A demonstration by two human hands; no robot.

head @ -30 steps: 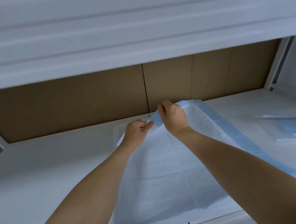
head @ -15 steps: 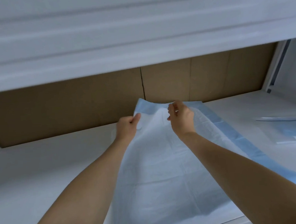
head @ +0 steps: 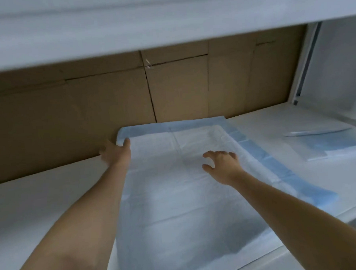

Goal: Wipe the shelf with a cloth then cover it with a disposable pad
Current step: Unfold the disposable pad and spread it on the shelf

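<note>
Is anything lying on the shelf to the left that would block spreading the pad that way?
Nothing visible does. The shelf left of the pad looks bare up to the cardboard backing. The left hand grips the pad's far left corner.

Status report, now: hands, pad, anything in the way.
Left hand pinching the pad's far left corner at the cardboard back wall. Right hand open, fingers spread above the pad. Pad spread on the shelf. Nothing in the way.
</note>
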